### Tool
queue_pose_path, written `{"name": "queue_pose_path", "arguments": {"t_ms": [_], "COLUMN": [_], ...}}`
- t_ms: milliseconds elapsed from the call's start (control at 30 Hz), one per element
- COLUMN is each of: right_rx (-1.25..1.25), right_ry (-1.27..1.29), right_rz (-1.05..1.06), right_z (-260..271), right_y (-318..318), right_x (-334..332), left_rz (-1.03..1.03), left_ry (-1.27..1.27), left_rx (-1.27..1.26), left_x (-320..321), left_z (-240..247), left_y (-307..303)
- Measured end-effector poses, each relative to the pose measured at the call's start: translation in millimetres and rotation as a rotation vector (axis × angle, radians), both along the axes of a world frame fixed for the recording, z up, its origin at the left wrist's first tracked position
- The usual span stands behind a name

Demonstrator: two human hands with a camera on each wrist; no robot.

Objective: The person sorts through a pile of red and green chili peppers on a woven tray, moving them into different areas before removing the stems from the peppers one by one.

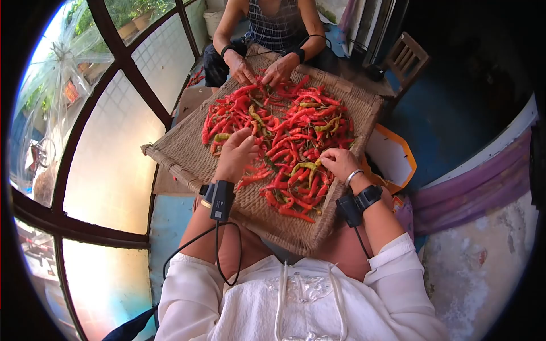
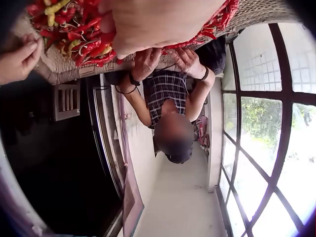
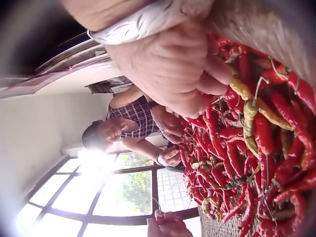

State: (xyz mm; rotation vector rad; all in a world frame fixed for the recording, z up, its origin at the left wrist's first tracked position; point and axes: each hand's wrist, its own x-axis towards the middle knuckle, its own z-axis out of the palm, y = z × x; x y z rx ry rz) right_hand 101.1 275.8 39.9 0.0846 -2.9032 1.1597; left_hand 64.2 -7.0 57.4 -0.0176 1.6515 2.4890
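Red chili peppers (image 1: 301,125), with several yellow-green ones among them, cover a square woven tray (image 1: 176,145). My left hand (image 1: 238,156) is raised over the near left part of the pile. In the right wrist view, its fingertips pinch a red chili pepper (image 3: 171,225), with a thin stem (image 3: 157,203) sticking up. At the right side of the tray, my right hand (image 1: 341,163) has curled fingers. Its thumb and fingertips pinch at the end of a yellow-green chili pepper (image 1: 306,166); the fingers partly hide the contact.
Across the tray sits another person, whose two hands (image 1: 263,73) work at the far edge of the pile. A wooden chair (image 1: 406,59) stands at the far right. Framed windows (image 1: 108,153) line the left side. A cable (image 1: 217,250) hangs from my left wrist.
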Motion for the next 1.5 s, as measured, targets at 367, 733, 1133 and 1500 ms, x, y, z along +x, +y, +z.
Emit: {"name": "queue_pose_path", "arguments": {"t_ms": [367, 733, 1133, 1500], "right_rx": [-0.034, 0.791, 0.681, 0.016], "right_ry": [-0.202, -0.407, -0.38, -0.254], "right_rz": [0.209, 0.579, 0.54, 0.362], "right_z": [11.6, -2.6, 44.9, 13.6], "right_y": [-3.9, -57.0, -51.9, -80.4], "right_x": [-29.3, -69.2, -86.4, -103.1], "left_rz": [-0.567, -0.877, -0.662, -0.73], "left_ry": [0.624, 0.409, 0.428, 0.519], "left_rx": [-1.512, -1.857, -1.739, -1.721], "left_x": [-5.5, -22.5, -57.0, -54.0], "left_z": [-47.7, -30.4, -1.1, -23.2], "left_y": [-17.7, 11.7, -36.4, -10.7]}}
